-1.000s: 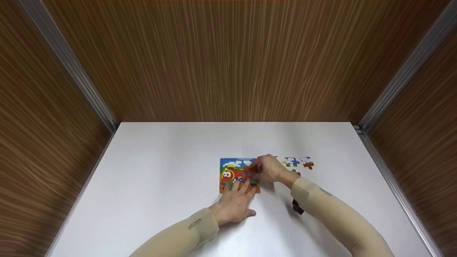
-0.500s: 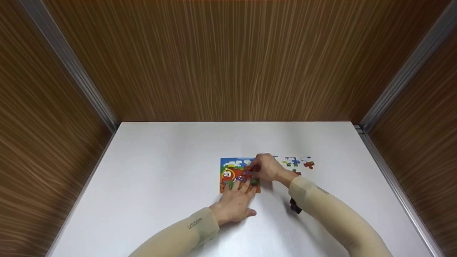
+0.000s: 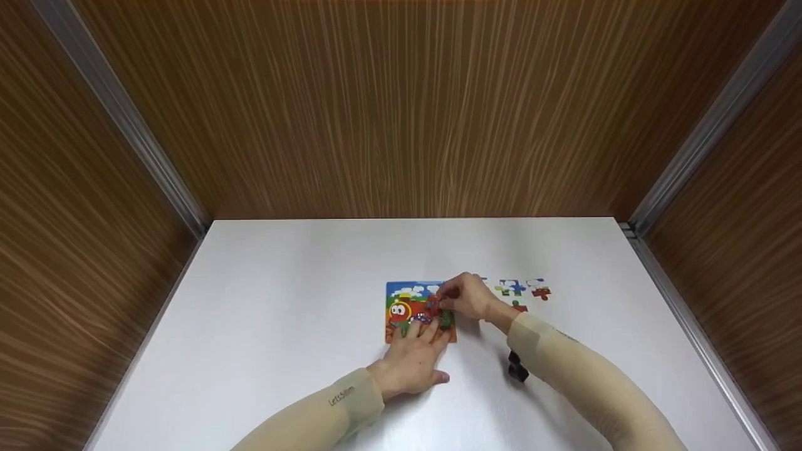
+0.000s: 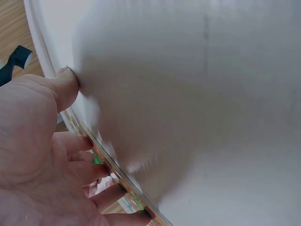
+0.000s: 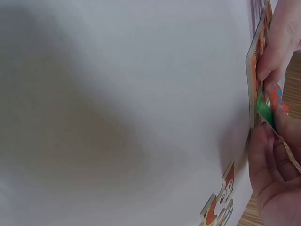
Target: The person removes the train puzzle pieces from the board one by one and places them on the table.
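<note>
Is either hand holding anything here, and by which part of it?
The right hand pinches a puzzle piece by its edge; the left hand grips nothing, its fingers resting on the puzzle board.

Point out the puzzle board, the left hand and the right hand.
Puzzle board (image 3: 401,285): head view, its blue upper edge.
Left hand (image 3: 413,363): head view, back of the hand.
Right hand (image 3: 471,299): head view, back of the hand.

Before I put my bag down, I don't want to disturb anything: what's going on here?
A person has both hands on a colourful jigsaw puzzle lying on a white table. The left hand rests spread fingers on its near edge. The right hand pinches a mostly red piece at its right part. Several loose pieces lie on the table to the right.
</note>
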A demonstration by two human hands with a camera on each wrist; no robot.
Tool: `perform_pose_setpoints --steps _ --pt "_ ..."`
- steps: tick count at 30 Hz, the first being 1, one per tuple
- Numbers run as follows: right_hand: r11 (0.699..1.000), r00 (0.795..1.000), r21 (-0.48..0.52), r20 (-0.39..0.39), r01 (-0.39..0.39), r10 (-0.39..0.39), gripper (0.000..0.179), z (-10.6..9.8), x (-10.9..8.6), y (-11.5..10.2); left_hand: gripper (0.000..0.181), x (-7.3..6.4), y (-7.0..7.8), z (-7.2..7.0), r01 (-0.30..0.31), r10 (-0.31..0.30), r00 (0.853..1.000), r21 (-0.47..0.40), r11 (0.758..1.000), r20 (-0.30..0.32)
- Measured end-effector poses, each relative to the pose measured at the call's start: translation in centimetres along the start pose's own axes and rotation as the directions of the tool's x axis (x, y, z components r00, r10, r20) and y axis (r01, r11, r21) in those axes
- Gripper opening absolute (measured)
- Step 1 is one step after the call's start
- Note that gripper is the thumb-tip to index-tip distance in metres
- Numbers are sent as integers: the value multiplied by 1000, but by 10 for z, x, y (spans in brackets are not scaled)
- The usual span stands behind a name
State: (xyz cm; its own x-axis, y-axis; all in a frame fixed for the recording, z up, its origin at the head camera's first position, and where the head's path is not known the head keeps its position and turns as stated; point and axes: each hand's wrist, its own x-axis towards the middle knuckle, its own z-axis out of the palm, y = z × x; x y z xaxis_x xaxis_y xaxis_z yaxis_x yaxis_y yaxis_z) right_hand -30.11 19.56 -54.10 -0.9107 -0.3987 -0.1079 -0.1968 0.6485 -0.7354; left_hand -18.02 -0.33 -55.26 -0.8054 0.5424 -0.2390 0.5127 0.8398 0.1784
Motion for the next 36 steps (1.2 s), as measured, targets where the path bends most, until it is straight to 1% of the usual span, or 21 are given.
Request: perform_pose_setpoints --steps 4,6,8,11,13,17,26,31,36 --pt "994 998 113 -53 -10 16 13 -15 1 -6 88 1 2 0 -2 2 1000 2 1000 -8" --pt "988 998 155 -55 -25 34 14 -25 -1 -11 87 2 3 0 -2 2 1000 -1 1000 -5" --pt "986 998 166 -44 -26 33 16 -36 -4 -14 88 2 3 0 3 -3 1000 -2 1000 1" --pt "987 999 160 -48 -16 24 18 -49 -10 -13 88 2 3 0 16 -15 1000 -9 1000 14" --pt "987 998 161 -59 -3 13 20 -57 -15 -8 88 2 3 -1 22 -22 1000 -19 1000 18" --pt "987 996 164 -86 -4 18 23 -73 -26 4 87 2 2 -1 26 -25 1000 -39 999 14" --pt "988 987 126 -128 -84 100 25 -103 -54 30 87 1 0 -2 22 -21 1000 -43 999 6" --pt "988 982 110 -142 -106 121 26 -115 -66 45 87 0 0 -2 21 -21 1000 -45 999 3" --pt "986 981 103 -131 -129 142 27 -123 -80 60 87 0 -1 -2 12 -12 1000 -44 999 -3"
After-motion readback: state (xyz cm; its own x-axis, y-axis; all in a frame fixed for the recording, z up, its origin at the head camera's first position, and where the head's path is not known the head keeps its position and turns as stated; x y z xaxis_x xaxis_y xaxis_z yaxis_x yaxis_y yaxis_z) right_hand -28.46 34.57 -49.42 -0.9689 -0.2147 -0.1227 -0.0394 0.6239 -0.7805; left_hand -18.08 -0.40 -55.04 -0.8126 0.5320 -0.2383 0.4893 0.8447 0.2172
